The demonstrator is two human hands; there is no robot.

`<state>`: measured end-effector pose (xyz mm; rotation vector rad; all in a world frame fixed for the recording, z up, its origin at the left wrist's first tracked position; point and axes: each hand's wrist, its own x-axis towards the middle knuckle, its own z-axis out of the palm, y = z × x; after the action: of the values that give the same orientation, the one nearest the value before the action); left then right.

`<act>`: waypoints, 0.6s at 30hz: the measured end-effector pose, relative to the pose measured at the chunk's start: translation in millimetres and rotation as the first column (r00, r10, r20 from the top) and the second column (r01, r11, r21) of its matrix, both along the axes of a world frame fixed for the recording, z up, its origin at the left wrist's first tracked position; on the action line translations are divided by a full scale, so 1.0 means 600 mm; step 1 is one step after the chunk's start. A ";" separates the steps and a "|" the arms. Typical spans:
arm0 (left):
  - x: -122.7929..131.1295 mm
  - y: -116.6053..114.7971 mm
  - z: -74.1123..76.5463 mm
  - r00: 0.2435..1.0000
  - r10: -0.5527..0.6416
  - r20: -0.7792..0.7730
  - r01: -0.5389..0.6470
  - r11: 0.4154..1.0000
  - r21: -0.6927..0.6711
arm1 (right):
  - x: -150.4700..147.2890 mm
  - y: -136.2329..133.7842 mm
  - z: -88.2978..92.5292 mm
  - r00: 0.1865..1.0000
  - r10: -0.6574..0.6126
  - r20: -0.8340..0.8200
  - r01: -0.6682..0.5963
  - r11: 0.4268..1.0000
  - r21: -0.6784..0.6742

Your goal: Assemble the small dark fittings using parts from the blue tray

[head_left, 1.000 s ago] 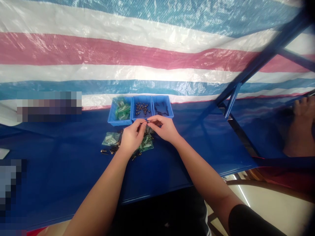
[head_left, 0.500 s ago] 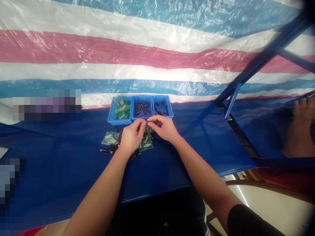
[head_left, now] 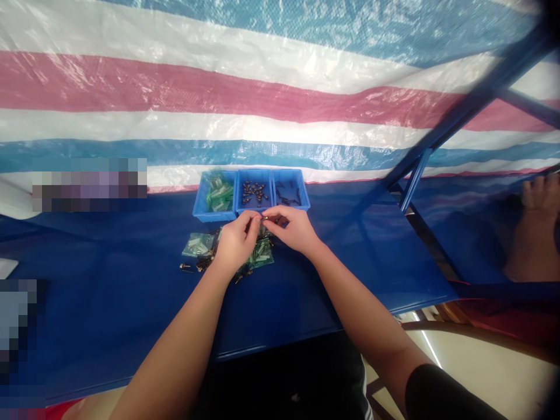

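My left hand and my right hand meet fingertip to fingertip just in front of the blue bins, both pinched on a small dark metal part between them. Under my hands lies a heap of green packets and small dark parts on the blue table. One green packet lies apart to the left. Three blue bins stand side by side: the left bin holds green packets, the middle bin small dark parts, the right bin thin dark pieces.
A striped red, white and blue tarp hangs behind the table. A blue metal frame slants up at the right. Another person's hand rests at the far right. The table's front edge is close to my body.
My hands have stayed together at the same spot, with only small finger motion on the part. The view has shifted slightly.
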<state>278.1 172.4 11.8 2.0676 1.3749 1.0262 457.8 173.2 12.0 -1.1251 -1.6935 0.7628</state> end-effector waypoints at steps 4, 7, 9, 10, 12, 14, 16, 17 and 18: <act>0.001 -0.001 -0.001 1.000 0.025 -0.008 -0.024 1.000 0.011 | 0.000 0.001 -0.002 0.999 -0.034 -0.012 0.035 0.999 0.002; 0.001 -0.001 -0.001 0.999 0.036 -0.017 -0.036 0.999 0.031 | 0.000 0.001 -0.002 0.998 -0.052 -0.025 0.052 0.999 0.001; 0.000 -0.001 -0.001 0.999 0.033 -0.021 -0.032 0.999 0.042 | 0.000 0.001 -0.002 0.998 -0.050 -0.023 0.050 0.999 0.001; 0.000 -0.001 -0.001 0.999 0.031 -0.023 -0.030 0.998 0.049 | 0.000 0.001 -0.002 0.999 -0.046 -0.019 0.046 0.999 0.003; 0.000 0.000 -0.001 0.999 0.030 -0.026 -0.028 0.998 0.063 | 0.000 0.001 -0.002 0.999 -0.038 -0.015 0.038 0.999 0.007; -0.001 0.000 -0.001 0.999 0.028 -0.023 -0.026 0.997 0.066 | -0.001 0.001 -0.002 0.999 -0.034 -0.025 0.034 0.999 0.007; -0.001 0.000 -0.002 0.999 0.025 -0.021 -0.024 0.998 0.059 | -0.001 0.000 -0.003 0.999 -0.029 -0.044 0.029 1.000 0.000; -0.001 0.000 -0.002 1.000 0.024 -0.021 -0.022 0.998 0.055 | -0.002 0.000 -0.003 0.998 -0.025 -0.052 0.024 1.000 -0.004; -0.001 0.000 -0.002 1.000 0.024 -0.019 -0.023 0.998 0.053 | -0.002 0.000 -0.003 0.998 -0.022 -0.056 0.021 1.000 -0.008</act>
<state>277.4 172.7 10.5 2.1101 1.3988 1.0649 456.5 173.2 10.0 -1.1153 -1.6302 0.7814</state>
